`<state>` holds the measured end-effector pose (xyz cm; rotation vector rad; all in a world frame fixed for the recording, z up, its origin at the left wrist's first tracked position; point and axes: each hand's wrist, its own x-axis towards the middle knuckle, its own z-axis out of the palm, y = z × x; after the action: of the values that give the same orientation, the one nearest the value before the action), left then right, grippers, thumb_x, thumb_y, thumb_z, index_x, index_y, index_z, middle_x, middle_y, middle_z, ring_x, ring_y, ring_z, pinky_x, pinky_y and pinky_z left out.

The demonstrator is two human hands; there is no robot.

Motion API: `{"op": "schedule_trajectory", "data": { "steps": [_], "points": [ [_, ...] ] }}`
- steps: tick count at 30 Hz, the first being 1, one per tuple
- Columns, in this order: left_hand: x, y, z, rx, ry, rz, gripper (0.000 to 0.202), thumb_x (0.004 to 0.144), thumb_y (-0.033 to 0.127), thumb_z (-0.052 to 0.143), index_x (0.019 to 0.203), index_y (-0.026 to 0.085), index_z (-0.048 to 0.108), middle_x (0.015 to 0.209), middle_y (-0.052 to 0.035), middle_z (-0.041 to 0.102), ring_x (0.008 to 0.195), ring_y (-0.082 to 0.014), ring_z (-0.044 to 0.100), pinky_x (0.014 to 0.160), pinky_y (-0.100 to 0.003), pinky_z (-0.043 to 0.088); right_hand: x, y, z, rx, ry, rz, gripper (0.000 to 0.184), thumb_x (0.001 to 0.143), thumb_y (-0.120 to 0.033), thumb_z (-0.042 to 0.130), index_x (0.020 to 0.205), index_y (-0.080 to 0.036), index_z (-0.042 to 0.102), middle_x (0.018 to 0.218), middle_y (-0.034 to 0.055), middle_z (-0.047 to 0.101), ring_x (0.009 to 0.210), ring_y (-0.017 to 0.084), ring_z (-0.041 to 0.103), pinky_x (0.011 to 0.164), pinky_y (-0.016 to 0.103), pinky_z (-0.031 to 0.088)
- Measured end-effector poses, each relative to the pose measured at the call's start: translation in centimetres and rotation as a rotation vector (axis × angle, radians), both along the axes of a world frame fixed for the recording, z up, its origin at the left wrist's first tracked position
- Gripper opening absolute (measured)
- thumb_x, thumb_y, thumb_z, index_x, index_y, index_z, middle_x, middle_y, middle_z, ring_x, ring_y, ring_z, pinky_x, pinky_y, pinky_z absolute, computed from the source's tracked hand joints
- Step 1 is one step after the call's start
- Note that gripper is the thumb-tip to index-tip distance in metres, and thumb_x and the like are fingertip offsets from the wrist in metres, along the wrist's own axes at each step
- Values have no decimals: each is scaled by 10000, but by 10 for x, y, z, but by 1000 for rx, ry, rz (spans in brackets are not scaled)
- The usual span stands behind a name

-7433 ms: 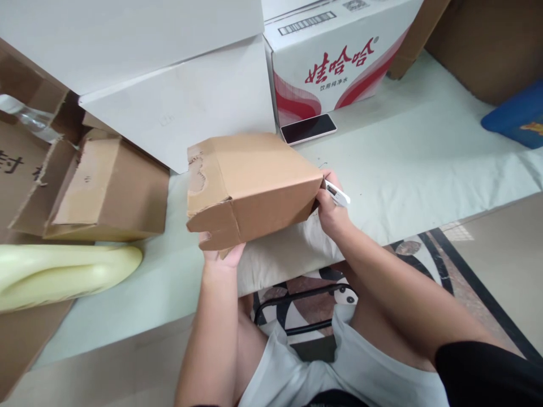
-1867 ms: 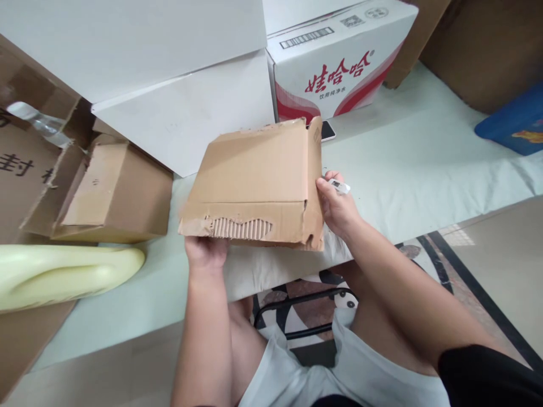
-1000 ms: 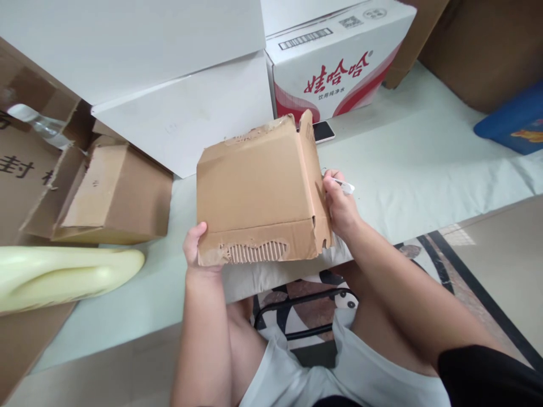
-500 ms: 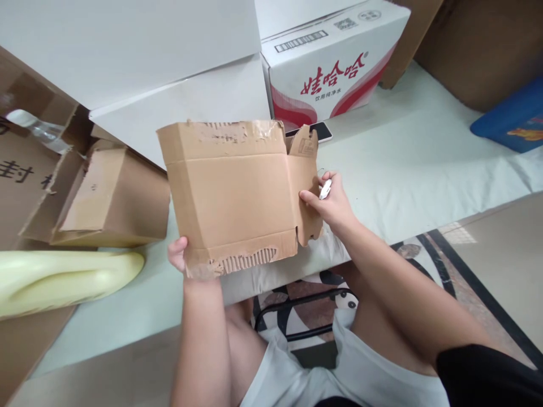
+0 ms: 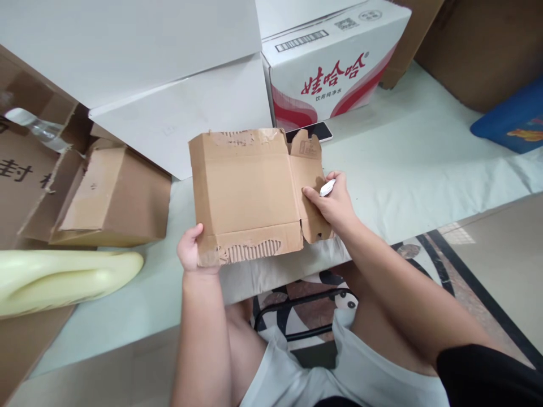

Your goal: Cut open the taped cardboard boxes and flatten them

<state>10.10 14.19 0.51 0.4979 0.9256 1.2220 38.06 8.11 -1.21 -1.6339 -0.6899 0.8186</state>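
Note:
A flattened brown cardboard box (image 5: 250,195) is held up between my hands over the table. Its top and bottom edges are torn, with bare corrugation showing. My left hand (image 5: 190,249) grips the lower left corner, thumb on the front and fingers hidden behind the board. At the right flap, my right hand (image 5: 333,200) presses its thumb on the front, its other fingers partly hidden. A small white object (image 5: 327,188), perhaps a folded cutter, is tucked in that same hand.
A pale green cloth covers the table (image 5: 407,152). Behind the board stand a white and red water carton (image 5: 331,79), a phone (image 5: 318,132) and a large white box (image 5: 139,51). To the left are an open brown box (image 5: 136,198) and a pale yellow object (image 5: 72,280).
The cardboard has shifted right and turned flatter, its left edge moving most. My left hand has moved up and right with it; my right hand stays at the flap.

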Motion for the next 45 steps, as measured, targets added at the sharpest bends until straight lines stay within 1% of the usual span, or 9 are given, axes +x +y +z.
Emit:
{"op": "schedule_trajectory", "data": {
  "steps": [9, 12, 15, 19, 25, 30, 34, 38, 45],
  "points": [
    [9, 2, -7, 170, 431, -74, 410, 620, 281, 670, 1012, 183, 735, 1023, -78, 782, 1177, -328, 695, 1040, -428, 544, -1, 2, -2, 10, 35, -2, 673, 640, -523, 840, 1012, -291, 328, 971, -24, 537, 845, 175, 581, 733, 352, 477],
    [7, 2, -18, 215, 543, -42, 557, 688, 331, 730, 1229, 210, 680, 1220, -101, 735, 1293, -332, 631, 1086, -431, 513, -1, 1, -3, 17, 27, 9, 657, 658, -515, 831, 1009, -293, 321, 949, -27, 511, 836, 177, 571, 717, 348, 457],
    [2, 3, -27, 302, 637, -6, 844, 751, 450, 789, 1508, 275, 461, 1444, -124, 602, 1400, -313, 547, 1160, -447, 442, -1, 1, -2, -14, 4, 1, 653, 660, -521, 831, 1005, -293, 326, 927, -27, 513, 823, 184, 565, 711, 353, 450],
    [-5, 6, -33, 435, 852, -61, 893, 795, 539, 769, 1566, 285, 397, 1557, -140, 492, 1445, -320, 490, 1236, -497, 330, -1, 1, -1, -80, -61, -11, 650, 651, -548, 823, 1006, -289, 343, 910, -23, 535, 803, 192, 560, 720, 373, 454],
    [-9, 9, -32, 483, 1077, -53, 594, 850, 469, 737, 1396, 261, 630, 1512, -127, 552, 1494, -312, 418, 1302, -485, 177, -4, 2, 1, -163, -296, 86, 560, 693, -506, 756, 1010, -286, 350, 853, -12, 550, 726, 215, 521, 719, 410, 426],
    [-7, 7, -32, 375, 952, -106, 660, 859, 511, 725, 1462, 299, 562, 1558, -95, 532, 1470, -307, 465, 1270, -476, 289, -8, 1, 4, -122, -431, 191, 484, 737, -499, 665, 1012, -278, 334, 958, 49, 597, 760, 243, 544, 711, 403, 417],
    [-4, 5, -28, 374, 1039, -144, 678, 889, 494, 689, 1507, 286, 506, 1573, -93, 520, 1469, -302, 472, 1259, -467, 321, -9, 2, 3, -244, -521, 351, 430, 767, -476, 612, 1045, -260, 364, 919, 68, 613, 793, 280, 601, 721, 411, 444],
    [-6, 5, -26, 362, 1096, -167, 669, 926, 471, 637, 1542, 276, 464, 1544, -92, 547, 1482, -304, 454, 1258, -478, 327, -10, 3, -4, -242, -750, 429, 367, 780, -379, 616, 1052, -248, 408, 996, 118, 654, 1033, 362, 623, 904, 519, 452],
    [-8, 9, -31, 337, 1113, -182, 692, 898, 459, 679, 1534, 281, 472, 1413, -99, 650, 1454, -333, 487, 1255, -535, 320, -13, -1, -17, -164, -914, 527, 378, 747, -292, 657, 1064, -248, 457, 1210, 178, 638, 1335, 428, 469, 985, 576, 465]
  ]
}}
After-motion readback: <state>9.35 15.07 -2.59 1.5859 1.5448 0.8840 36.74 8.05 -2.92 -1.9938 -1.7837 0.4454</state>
